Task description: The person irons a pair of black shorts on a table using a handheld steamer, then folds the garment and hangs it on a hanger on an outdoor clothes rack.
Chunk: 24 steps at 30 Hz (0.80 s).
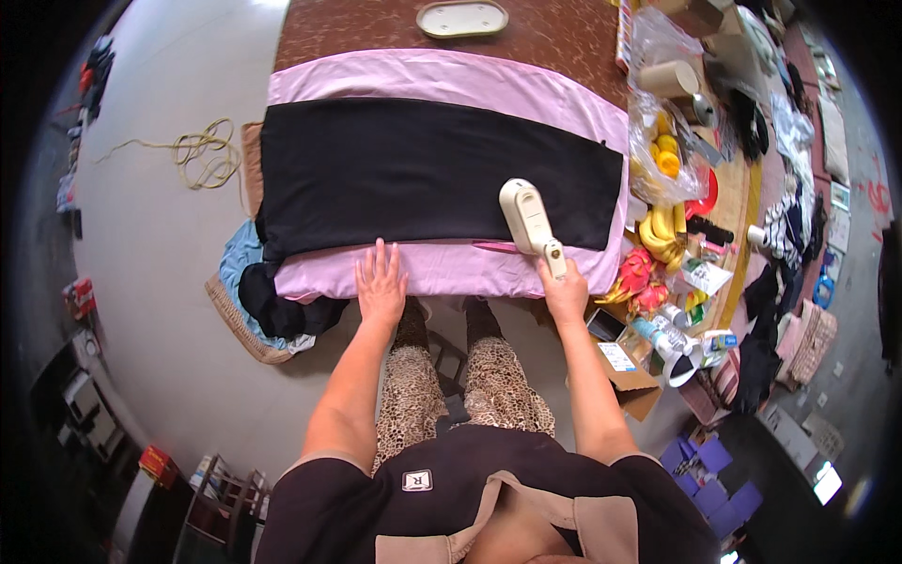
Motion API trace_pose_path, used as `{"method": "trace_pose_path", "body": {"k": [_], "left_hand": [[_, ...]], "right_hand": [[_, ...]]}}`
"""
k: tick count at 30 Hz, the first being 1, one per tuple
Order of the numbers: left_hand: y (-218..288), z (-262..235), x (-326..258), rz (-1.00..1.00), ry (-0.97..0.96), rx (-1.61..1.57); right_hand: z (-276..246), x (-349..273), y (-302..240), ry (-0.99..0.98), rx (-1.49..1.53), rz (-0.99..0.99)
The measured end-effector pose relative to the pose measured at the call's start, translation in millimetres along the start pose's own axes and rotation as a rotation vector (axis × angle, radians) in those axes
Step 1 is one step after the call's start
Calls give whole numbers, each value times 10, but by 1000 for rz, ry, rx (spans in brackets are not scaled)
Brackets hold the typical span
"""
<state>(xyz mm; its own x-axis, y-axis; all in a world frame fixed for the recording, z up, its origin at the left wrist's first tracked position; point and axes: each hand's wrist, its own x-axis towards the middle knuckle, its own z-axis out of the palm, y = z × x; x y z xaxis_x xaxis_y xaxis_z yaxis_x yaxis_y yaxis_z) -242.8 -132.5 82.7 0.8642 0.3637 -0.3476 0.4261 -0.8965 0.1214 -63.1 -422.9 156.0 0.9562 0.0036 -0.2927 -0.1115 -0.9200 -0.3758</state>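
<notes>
A black garment point(413, 169), folded long and flat, lies across a pink cloth point(395, 75) on the table. My right hand point(565, 296) is closed round the handle of a cream handheld garment steamer point(526, 214), whose head rests over the garment's near right part. Fingers spread, my left hand point(381, 285) lies flat on the pink cloth, fingertips by the garment's near edge. Between the hands, a thin dark pink strip point(495, 247) shows along that edge. I cannot tell whether the steamer presses on the fabric.
A cream oval tray point(461, 19) sits on the brown table top point(376, 26) at the far side. Bagged oranges point(666, 155), bananas point(663, 235) and dragon fruit point(635, 271) crowd the right. A basket point(249, 329) with clothes stands lower left; a yellow cord point(207, 155) lies on the floor.
</notes>
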Motion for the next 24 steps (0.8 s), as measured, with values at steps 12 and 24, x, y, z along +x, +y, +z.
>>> {"method": "trace_pose_path", "body": {"k": [12,24], "left_hand": [[-343,-229,-1394,-386,-81,-298],[-504,-494,-545,-254,272,-350]], "right_hand": [[-477,10,-171,46,-123,-78],[804,-437,-2080,-259,50,-486]]}}
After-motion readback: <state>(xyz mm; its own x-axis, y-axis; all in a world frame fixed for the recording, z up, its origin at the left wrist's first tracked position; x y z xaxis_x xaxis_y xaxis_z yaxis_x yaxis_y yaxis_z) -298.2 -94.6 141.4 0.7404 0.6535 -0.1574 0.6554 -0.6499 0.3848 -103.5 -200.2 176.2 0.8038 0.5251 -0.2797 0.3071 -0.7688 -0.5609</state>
